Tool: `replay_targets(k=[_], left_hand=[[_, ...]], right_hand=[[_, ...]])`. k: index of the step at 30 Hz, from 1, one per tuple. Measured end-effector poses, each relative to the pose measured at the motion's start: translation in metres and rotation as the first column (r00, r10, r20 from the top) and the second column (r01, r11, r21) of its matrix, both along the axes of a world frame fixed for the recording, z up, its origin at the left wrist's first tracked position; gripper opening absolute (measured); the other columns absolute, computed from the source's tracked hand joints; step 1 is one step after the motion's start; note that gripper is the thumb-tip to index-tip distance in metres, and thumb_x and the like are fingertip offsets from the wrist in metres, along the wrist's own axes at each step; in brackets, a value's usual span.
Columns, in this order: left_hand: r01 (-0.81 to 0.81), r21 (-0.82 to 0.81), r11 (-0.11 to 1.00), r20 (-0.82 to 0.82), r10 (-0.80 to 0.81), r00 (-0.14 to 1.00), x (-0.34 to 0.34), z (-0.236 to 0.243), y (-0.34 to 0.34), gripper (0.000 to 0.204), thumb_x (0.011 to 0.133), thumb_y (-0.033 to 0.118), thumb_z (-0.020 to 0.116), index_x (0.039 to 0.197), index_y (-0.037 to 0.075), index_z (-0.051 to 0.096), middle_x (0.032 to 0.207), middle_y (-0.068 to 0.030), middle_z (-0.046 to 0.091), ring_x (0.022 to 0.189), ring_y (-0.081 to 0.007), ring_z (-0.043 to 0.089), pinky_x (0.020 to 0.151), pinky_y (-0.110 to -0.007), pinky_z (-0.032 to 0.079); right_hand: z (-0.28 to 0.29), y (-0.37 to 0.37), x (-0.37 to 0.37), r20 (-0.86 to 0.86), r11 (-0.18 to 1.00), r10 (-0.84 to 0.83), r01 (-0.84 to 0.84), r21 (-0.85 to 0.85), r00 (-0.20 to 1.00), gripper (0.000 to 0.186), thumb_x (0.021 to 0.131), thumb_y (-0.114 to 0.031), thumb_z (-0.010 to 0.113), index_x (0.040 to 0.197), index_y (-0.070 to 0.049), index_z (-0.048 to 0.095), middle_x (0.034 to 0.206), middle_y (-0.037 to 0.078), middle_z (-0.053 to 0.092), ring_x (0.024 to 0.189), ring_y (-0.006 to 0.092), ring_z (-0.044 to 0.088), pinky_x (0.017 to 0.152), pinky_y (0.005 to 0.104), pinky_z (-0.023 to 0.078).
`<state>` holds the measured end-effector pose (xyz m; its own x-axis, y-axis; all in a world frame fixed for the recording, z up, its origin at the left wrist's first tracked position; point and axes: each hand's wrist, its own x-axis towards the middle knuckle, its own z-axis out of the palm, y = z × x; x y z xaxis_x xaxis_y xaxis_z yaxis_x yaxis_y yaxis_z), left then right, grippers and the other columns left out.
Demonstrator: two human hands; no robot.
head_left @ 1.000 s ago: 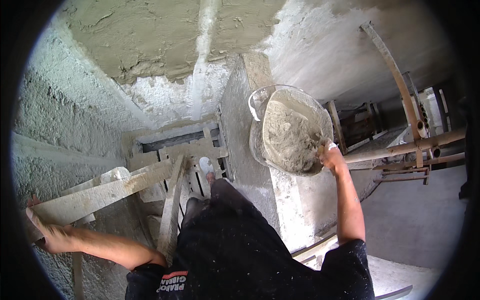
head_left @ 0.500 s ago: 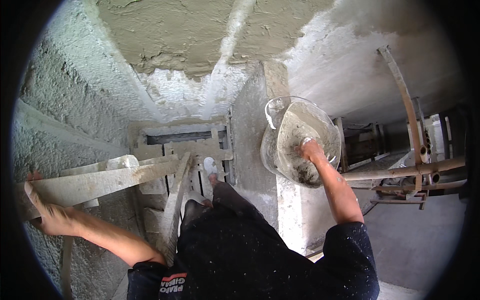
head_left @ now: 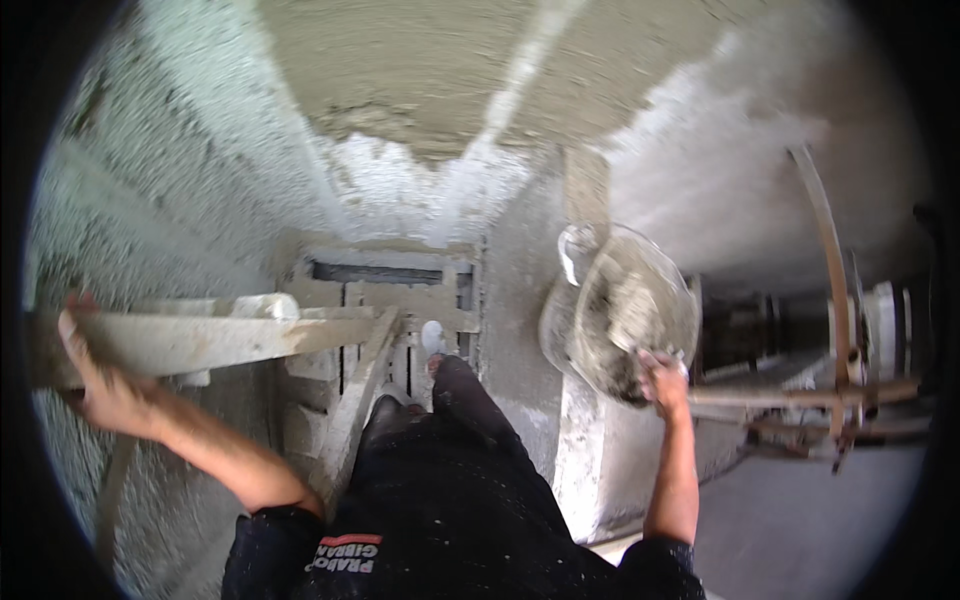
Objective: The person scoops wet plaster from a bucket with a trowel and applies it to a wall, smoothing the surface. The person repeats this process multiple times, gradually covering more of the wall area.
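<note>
From my feed, the body fills the lower middle of the frame. I see a black short-sleeved shirt [head_left: 450, 540] speckled all over with pale flecks of plaster, its sleeves ending above the elbows at lower left and lower right. A small red-and-white printed patch [head_left: 345, 553] sits on the shirt at the bottom edge. Black trousers [head_left: 455, 400] run up toward the centre, also dusted. A light-coloured shoe [head_left: 434, 337] shows at the centre. Both forearms are bare; the left hand [head_left: 100, 385] and right hand [head_left: 662, 375] wear no gloves.
</note>
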<state>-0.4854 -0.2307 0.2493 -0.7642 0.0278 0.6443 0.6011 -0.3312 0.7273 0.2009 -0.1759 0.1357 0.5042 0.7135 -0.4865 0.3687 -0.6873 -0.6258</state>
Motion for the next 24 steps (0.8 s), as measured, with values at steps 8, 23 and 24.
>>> replay_targets(k=[8,23,24], left_hand=[[-0.08,0.057,0.995,0.057,0.077,0.995,0.014,0.008,0.008,0.042,0.094,0.013,0.076,0.125,-0.009,0.06,0.107,-0.0222,0.073,0.097,-0.0282,0.074,0.09,-0.04,0.063],[-0.444,-0.294,0.846,0.08,0.485,0.871,0.009,-0.004,-0.009,0.071,0.099,0.057,0.055,0.144,0.003,0.05,0.132,-0.0232,0.063,0.119,-0.0336,0.066,0.108,-0.052,0.052],[-0.48,-0.287,0.829,0.065,0.517,0.854,0.008,-0.004,-0.011,0.072,0.098,0.06,0.055,0.144,0.006,0.05,0.133,-0.0232,0.062,0.119,-0.0335,0.066,0.107,-0.054,0.053]], right_hand=[[0.112,0.068,-0.041,0.326,0.897,0.376,-0.429,0.107,0.867,0.03,0.089,-0.023,0.08,0.073,-0.006,0.061,0.06,-0.003,0.054,0.05,0.0066,0.047,0.046,0.026,0.037],[-0.084,0.364,-0.313,0.434,0.183,0.897,-0.966,-0.183,0.088,0.064,0.094,-0.067,0.058,0.11,-0.007,0.074,0.099,0.016,0.075,0.09,0.0364,0.071,0.084,0.0439,0.055],[-0.101,0.366,-0.328,0.415,0.128,0.91,-0.963,-0.239,0.017,0.065,0.094,-0.067,0.057,0.112,-0.007,0.074,0.101,0.017,0.075,0.092,0.0372,0.071,0.086,0.0445,0.056]])
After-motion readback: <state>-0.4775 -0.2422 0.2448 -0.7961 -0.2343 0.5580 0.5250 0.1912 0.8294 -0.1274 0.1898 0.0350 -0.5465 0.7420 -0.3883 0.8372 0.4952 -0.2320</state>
